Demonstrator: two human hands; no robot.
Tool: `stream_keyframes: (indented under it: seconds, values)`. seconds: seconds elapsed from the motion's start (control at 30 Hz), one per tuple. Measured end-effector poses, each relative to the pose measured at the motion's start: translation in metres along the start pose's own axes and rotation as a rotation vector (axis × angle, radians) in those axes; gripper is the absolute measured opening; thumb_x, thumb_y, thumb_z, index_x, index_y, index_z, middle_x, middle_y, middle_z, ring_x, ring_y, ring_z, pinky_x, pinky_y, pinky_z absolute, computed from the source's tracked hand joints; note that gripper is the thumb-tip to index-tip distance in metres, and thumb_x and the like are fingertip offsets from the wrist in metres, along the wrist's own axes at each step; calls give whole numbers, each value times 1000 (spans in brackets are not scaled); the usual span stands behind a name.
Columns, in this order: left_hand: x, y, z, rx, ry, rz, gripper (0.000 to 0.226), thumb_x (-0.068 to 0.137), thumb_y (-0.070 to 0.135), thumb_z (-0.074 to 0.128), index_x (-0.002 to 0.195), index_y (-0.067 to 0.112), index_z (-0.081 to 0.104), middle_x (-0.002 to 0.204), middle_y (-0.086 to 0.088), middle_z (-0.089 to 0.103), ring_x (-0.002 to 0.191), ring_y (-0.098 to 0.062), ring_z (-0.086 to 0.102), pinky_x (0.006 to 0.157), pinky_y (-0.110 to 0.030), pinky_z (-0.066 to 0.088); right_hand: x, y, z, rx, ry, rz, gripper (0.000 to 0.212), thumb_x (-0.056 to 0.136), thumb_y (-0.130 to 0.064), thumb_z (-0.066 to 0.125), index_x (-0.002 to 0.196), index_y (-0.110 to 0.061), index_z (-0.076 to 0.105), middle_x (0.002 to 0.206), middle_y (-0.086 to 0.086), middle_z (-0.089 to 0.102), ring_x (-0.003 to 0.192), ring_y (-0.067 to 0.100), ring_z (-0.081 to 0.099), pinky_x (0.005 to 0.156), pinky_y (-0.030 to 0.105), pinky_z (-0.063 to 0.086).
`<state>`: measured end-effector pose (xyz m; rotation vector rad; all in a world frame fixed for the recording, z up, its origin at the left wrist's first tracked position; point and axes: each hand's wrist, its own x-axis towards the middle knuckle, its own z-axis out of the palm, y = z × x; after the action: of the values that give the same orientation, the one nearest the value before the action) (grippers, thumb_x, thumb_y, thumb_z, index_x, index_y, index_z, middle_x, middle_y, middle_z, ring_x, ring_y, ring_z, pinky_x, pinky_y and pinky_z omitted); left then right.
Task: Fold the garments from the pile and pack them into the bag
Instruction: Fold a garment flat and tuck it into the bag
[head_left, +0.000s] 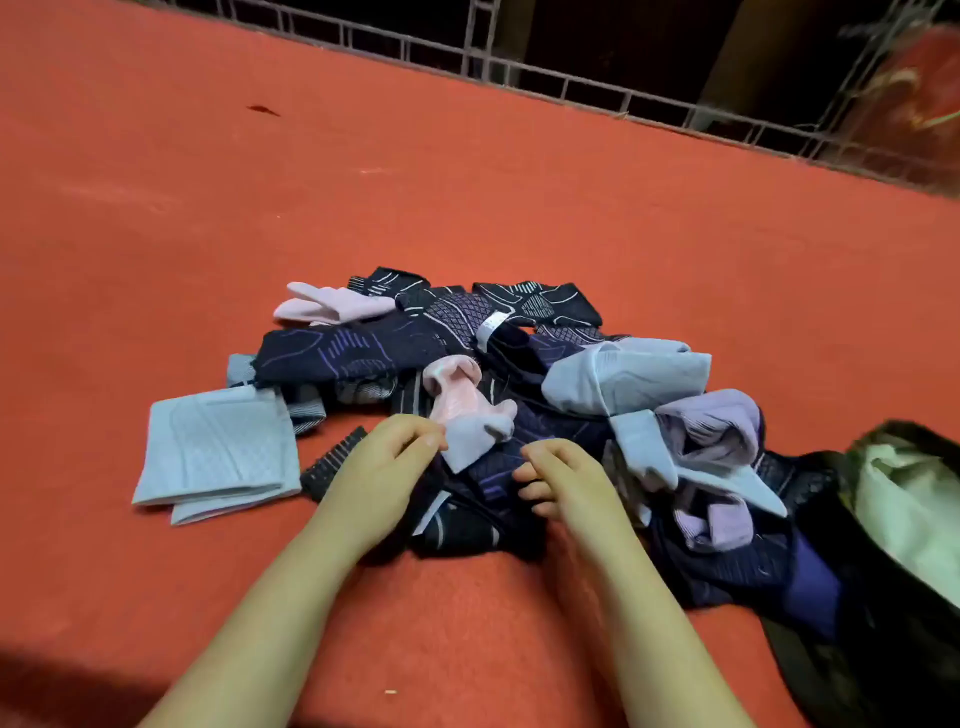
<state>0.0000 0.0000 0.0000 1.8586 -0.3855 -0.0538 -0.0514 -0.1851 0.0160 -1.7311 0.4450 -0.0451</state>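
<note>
You face a loose pile of small knitted garments (467, 374) in dark navy, pale blue, lilac and pink, heaped on the orange-red felt-like table covering (363, 182) just ahead of your forearms and running right to the mouth of the dark bag with a pale lining (904, 499) at the right edge. Your left hand (379, 467) pinches the near corner of a pink-and-lilac knitted piece (462, 415) between thumb and curled fingers; your right hand (566, 478) has its fingers curled down on the dark navy patterned fabric (478, 499) at the near side of the heap, and you cannot tell from this view whether it grips that fabric or only rests on it. Judgement on handling: the pieces look thin, light and limp, with no stiffness of their own, so they should drape and tangle, and lifting one may drag its neighbours. Take the pink-and-lilac piece by its free edge or cuff, both corners if you can find them, and shake it clear before laying it flat. The knit looks stretchy, so pull gently. A pale blue flat-folded piece (218, 452) lies apart at the left, touching only the heap's edge. One small white tag (491, 325) shows on a navy diamond-patterned piece near the top of the pile; any print on it is too small to read, and no other writing or brand is legible
</note>
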Motion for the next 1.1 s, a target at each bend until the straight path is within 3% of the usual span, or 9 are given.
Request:
stream_keyframes:
  seconds: [0.13,0.23,0.43,0.57,0.63,0.7,0.77,0.93,1.1]
  values:
    - [-58,-2,-13,-46,38,14,15,77,37,48,81,32,62,104,18,61,98,6,53,87,-20,39,-65,27,3,26,40,46,13,95,-24,52,85,-17,56,78,0,60,57,8,50,49,16,37]
    - [-82,-5,-26,-90,81,-31,9,86,24,56,84,31,61,106,11,62,102,-13,56,93,-36,42,-100,39,8,49,8,56,12,97,-24,49,88,-15,51,78,1,54,58,9,44,50,17,35]
    - [-102,9,-33,-146,182,-57,19,89,6,57,98,23,57,102,4,60,106,-18,55,91,-26,37,-129,42,15,-61,33,-1,20,96,-31,50,86,-15,55,80,0,58,67,10,49,59,19,40]
    - [-98,9,-27,-121,274,-156,38,80,10,71,115,13,54,111,-1,56,105,-17,52,93,-33,42,-130,43,11,-42,22,1,23,96,-34,51,89,-12,57,79,0,59,71,11,51,61,17,44]
    - [-92,3,-23,-119,227,-226,48,78,17,75,120,14,51,115,-1,55,104,-17,53,88,-31,43,-127,46,8,-9,24,-7,26,96,-35,52,90,-10,58,80,1,61,72,12,53,66,20,46]
    - [-86,-2,-15,-135,84,-291,50,73,28,78,115,21,51,111,2,58,100,-15,57,75,-28,43,-121,49,4,70,39,1,28,95,-35,52,89,-9,58,81,4,62,71,14,56,68,23,48]
    - [-81,-7,-6,-127,-10,-287,44,70,31,77,106,24,54,107,2,61,92,-9,59,71,-23,43,-115,51,0,164,59,37,29,96,-35,51,90,-7,58,84,8,64,70,16,62,64,25,53]
    - [-71,-9,9,-46,40,-185,23,80,15,73,98,19,60,96,5,61,75,-3,55,67,-11,40,-108,52,0,228,34,81,29,97,-38,46,93,-11,56,87,10,61,71,20,64,52,28,53]
    - [-79,-10,26,53,5,-128,24,76,11,74,85,26,57,72,6,50,50,-2,42,54,-18,37,-102,51,5,124,22,41,24,97,-41,44,94,-19,54,92,4,59,69,16,61,47,23,44]
